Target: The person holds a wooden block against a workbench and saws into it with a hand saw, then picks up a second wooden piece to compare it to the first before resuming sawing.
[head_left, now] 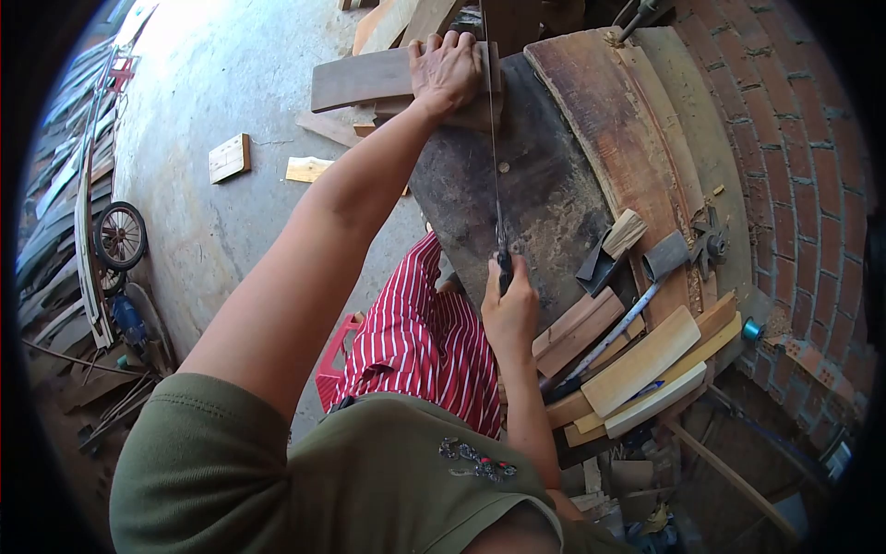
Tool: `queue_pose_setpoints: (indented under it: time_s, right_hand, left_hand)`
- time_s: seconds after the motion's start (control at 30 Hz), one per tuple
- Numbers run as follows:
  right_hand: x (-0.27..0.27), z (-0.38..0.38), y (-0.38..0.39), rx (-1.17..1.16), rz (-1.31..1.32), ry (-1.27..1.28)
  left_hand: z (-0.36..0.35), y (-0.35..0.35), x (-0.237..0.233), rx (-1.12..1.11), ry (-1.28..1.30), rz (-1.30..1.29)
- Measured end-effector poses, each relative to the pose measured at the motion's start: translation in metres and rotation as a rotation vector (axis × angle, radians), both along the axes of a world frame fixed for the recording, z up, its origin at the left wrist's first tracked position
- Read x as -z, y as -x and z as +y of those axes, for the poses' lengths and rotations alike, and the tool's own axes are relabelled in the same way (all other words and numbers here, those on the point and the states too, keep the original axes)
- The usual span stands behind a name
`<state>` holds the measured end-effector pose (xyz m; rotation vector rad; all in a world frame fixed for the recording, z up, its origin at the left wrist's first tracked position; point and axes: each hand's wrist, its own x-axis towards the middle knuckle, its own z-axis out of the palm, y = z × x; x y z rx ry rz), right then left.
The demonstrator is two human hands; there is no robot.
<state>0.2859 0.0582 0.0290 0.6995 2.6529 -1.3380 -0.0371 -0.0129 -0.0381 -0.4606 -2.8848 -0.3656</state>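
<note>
The right hand [512, 303] clasps the saw [499, 217] while the left hand [448, 72] grips the board [362, 81] at the worktop's [452, 180] far end.

Floor [208, 263] open left; saw [499, 208] crosses bench [457, 185]; curved board [614, 120] blocks right.

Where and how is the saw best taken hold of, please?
Probably by its dark handle, from the person's side, as the right hand does: that is the near end, and the thin blade runs away from it to the board.
</note>
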Motion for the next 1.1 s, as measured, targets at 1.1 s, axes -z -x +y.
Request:
queue_pose_setpoints:
  time_s: [1.1]
  right_hand:
    - [0.000,0.018,0.146,-0.036,0.090,-0.003]
  left_hand:
    - [0.002,0.013,0.003,-0.075,-0.011,0.042]
